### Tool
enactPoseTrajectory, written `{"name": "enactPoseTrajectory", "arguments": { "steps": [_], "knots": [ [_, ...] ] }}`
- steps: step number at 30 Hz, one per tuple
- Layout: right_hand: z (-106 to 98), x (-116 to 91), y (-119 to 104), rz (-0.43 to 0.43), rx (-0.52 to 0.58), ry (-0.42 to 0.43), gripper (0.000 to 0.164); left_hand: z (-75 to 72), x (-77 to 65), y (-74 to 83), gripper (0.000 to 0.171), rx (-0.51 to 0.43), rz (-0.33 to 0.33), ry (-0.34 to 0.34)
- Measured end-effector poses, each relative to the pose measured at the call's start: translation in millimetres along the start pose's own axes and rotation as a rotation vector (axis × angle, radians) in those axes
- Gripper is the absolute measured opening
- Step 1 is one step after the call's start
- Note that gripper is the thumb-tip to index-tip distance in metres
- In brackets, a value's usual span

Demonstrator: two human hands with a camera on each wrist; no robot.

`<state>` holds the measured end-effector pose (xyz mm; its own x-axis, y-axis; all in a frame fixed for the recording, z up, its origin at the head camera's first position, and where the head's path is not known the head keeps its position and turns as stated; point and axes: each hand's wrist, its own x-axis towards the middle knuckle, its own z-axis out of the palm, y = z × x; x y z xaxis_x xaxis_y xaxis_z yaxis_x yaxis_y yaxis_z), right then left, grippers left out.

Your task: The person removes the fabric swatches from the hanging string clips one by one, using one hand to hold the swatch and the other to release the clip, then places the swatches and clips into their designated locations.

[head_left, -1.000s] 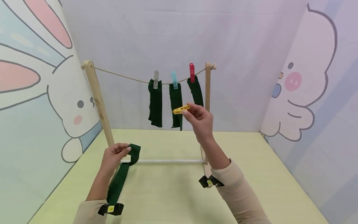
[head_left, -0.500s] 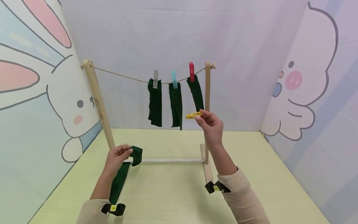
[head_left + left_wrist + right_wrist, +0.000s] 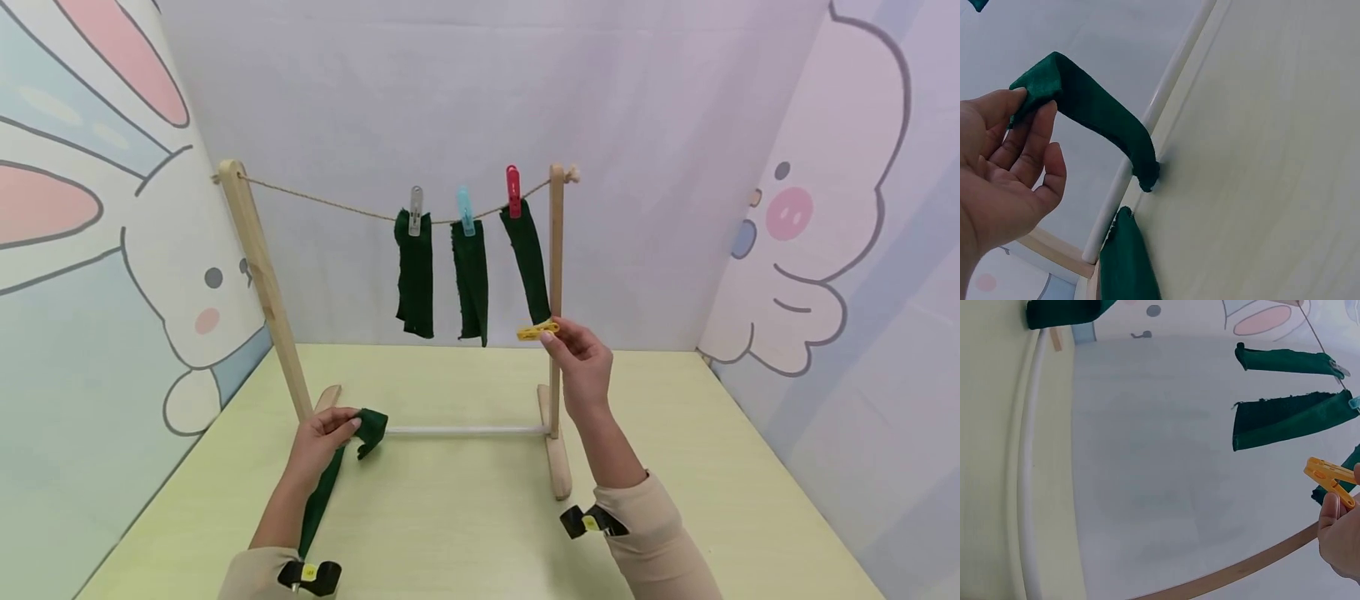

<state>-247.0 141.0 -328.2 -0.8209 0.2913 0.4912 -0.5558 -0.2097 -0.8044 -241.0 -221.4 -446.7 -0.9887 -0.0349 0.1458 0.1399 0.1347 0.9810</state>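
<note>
My left hand [image 3: 321,446] pinches one end of a dark green cloth strip [image 3: 1100,112] between thumb and fingers, low beside the rack's left post. The strip's free end droops by the white crossbar. A second green cloth piece [image 3: 1127,262] lies below that hand, partly hidden by the forearm in the head view. In my right hand [image 3: 588,371], thumb and fingertips pinch a yellow clothespin [image 3: 537,331] by its handle end, in front of the right post. Three green cloths hang above on the line, held by a clear clothespin [image 3: 416,211], a light blue clothespin [image 3: 466,211] and a red clothespin [image 3: 513,192].
A wooden rack has a left post [image 3: 266,283], a right post [image 3: 556,250] and a sagging rope [image 3: 322,200] between them. Its white crossbar [image 3: 465,431] runs low, above the pale table [image 3: 450,517]. Printed cartoon panels stand at both sides.
My right hand has moved right and down with the yellow clothespin, away from the middle hanging cloth. My left hand has come slightly right and lower, still pinching the green cloth strip.
</note>
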Motion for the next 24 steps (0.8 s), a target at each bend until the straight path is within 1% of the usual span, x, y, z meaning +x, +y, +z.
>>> {"name": "enactPoseTrajectory", "arguments": {
  "steps": [8,12,18,21,24],
  "knots": [
    [-14,-2,7,0.044,0.049,0.028,0.035,0.4,-15.1,-2.4,0.026,0.026,-0.06,0.0],
    [-20,-2,12,0.054,0.038,0.047,0.036,-2.2,-22.8,-4.5,0.025,0.052,-0.097,0.016],
    [-30,-3,16,0.063,0.032,0.072,0.023,-8.6,-35.3,-8.1,0.023,0.094,-0.163,0.035],
    [-36,-5,18,0.062,0.061,0.072,0.018,-11.9,-41.4,-9.9,0.022,0.098,-0.202,0.04],
    [-44,-5,18,0.059,0.102,0.064,0.017,-15.0,-47.4,-12.6,0.022,0.101,-0.239,0.053]
  ]
}}
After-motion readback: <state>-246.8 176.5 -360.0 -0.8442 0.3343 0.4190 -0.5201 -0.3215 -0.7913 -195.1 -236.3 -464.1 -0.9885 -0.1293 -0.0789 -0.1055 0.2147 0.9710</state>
